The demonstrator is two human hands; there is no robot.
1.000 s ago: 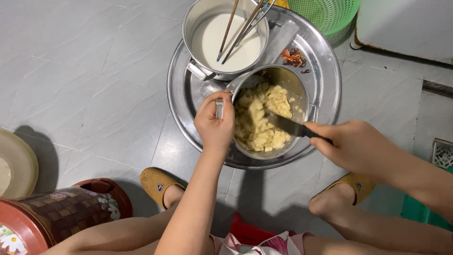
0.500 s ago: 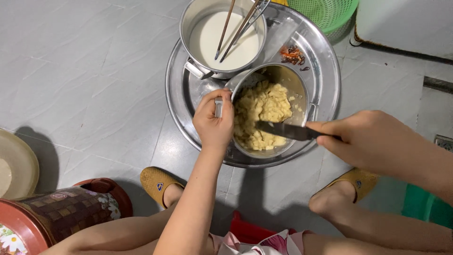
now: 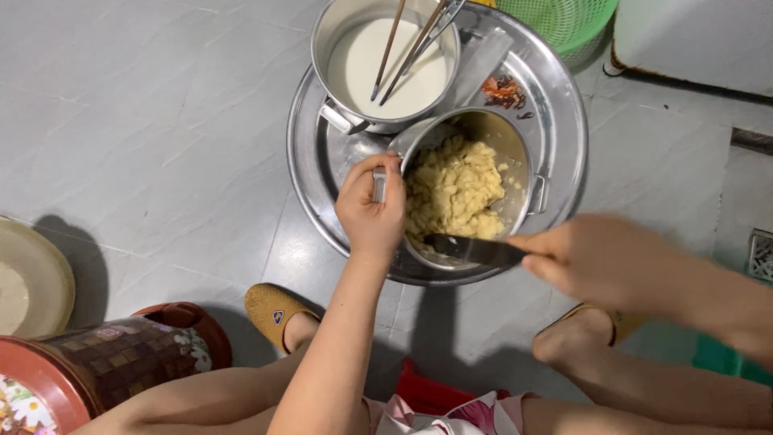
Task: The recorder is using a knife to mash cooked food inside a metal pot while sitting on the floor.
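While the left hand (image 3: 370,213) pinches the pot's near handle (image 3: 378,184), its fingers (image 3: 385,165) curled tight around the small metal lug, the right hand (image 3: 600,262) grips a knife (image 3: 471,250) by the handle and lays the dark blade across the lower rim of the pot (image 3: 475,189). That pot sits on a round steel tray (image 3: 555,121) on the grey tiled floor (image 3: 145,121), and holds a lumpy pale yellow mash (image 3: 455,189), heaped toward the left and centre. To do this well, the left hand should keep the pot pinned flat against the tray so it neither spins nor tips toward the near edge as the blade presses in. The cuts should be short and go straight down, working across the heap from the near side to the far wall, with the blade tip kept inside the rim so nothing flicks out. The right hand is blurred, so I cannot tell exactly how its fingers wrap the handle, though they are clearly closed on it. Just behind, touching or nearly touching the pot, stands a second pot (image 3: 386,60) of white liquid with chopsticks (image 3: 415,44) leaning in it; a wide elbow swing could knock them. Some red scraps (image 3: 503,90) lie on the tray beside it.
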